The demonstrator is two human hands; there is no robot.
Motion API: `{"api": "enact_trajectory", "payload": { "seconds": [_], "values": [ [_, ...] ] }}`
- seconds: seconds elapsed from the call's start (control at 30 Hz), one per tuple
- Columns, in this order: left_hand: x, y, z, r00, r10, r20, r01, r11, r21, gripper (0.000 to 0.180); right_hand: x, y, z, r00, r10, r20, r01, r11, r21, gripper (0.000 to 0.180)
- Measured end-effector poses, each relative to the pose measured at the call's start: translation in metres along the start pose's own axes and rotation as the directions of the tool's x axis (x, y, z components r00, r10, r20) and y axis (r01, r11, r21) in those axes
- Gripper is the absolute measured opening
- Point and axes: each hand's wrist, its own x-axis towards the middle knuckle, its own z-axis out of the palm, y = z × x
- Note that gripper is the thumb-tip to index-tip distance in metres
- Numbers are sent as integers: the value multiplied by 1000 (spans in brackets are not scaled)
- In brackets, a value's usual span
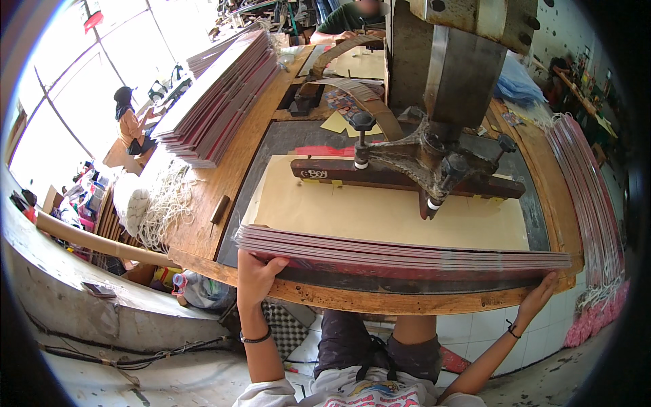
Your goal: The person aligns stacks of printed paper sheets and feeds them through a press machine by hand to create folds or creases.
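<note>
A long stack of flat maroon card pieces with pale edges [407, 264], perhaps folded paper bags, lies along the near edge of the wooden table [380, 302]. My left hand [256, 277] grips its left end, thumb on the front face and the other fingers mostly hidden. At the right end, my right hand [540, 296] is closed against the lower corner. Just behind the stack, a tan sheet [285, 197] covers much of the dark press bed [268, 146]. Above that sheet sits the press's long dark bar [400, 180], fixed under a metal bracket with black knobs [441, 149].
An awl with a wooden handle [219, 209] lies on the left of the table. Behind it rises a tall pile of flat pieces [217, 95], near white cord [169, 210]. More corded pieces [586, 197] stand at right. People sit at far left [130, 125] and across the table [342, 20].
</note>
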Motion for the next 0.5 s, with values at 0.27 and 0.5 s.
{"api": "enact_trajectory", "payload": {
  "seconds": [0.27, 0.5],
  "values": [
    [0, 0, 1, 1000, 0, 6, 0, 1000, -20, 45, -2, -6, 2, 1000, 18, -16, -18, 1000, 10, 61],
    [1, -2, -5, 1000, -1, 25, 0, 1000, 19, 37, -2, -4, 2, 1000, 0, 25, 0, 1000, 12, 61]
  ]
}}
